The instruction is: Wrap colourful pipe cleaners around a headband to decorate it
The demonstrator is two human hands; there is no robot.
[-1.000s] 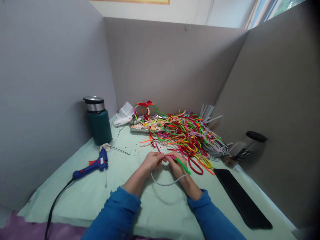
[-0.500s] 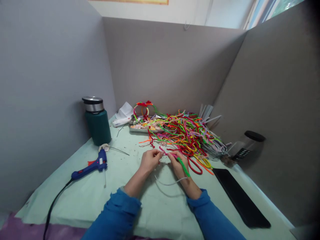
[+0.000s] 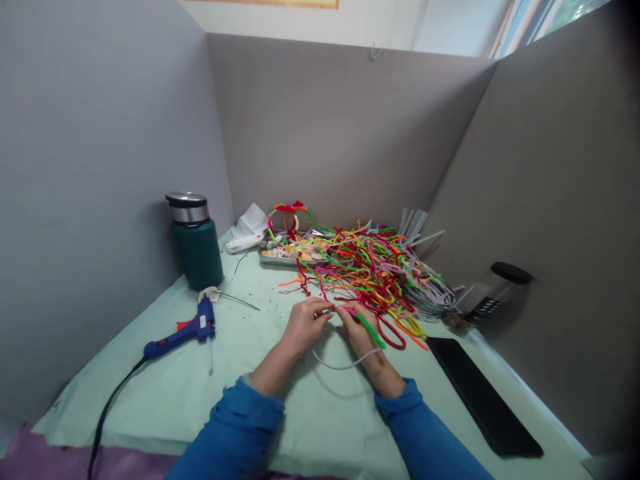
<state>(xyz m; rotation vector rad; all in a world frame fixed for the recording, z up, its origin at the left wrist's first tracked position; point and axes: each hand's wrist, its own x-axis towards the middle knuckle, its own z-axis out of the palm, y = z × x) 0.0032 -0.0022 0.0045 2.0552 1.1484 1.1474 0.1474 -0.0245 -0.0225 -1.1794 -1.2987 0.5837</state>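
Observation:
Above the middle of the table, my left hand is closed in a pinch on a thin pink pipe cleaner, whose loose end sticks up past the fingertips. Close beside it, my right hand grips a thin grey wire hoop, wrapped in pink and green. The green wrapping lies along the back of the right hand. Below both hands the bare wire curves in an arc. The fingertips of the two hands nearly meet, and they partly hide the pink wrapping.
Behind the hands lies a tangled heap of coloured pipe cleaners and a metal tray of small pieces. A blue glue gun and green bottle stand left. At right are a black flat object and a clear black-lidded container.
My left hand has shifted slightly right, closer to the right hand. The pink pipe cleaner's loose end now points more upright, and the green wrapped part has moved a little right.

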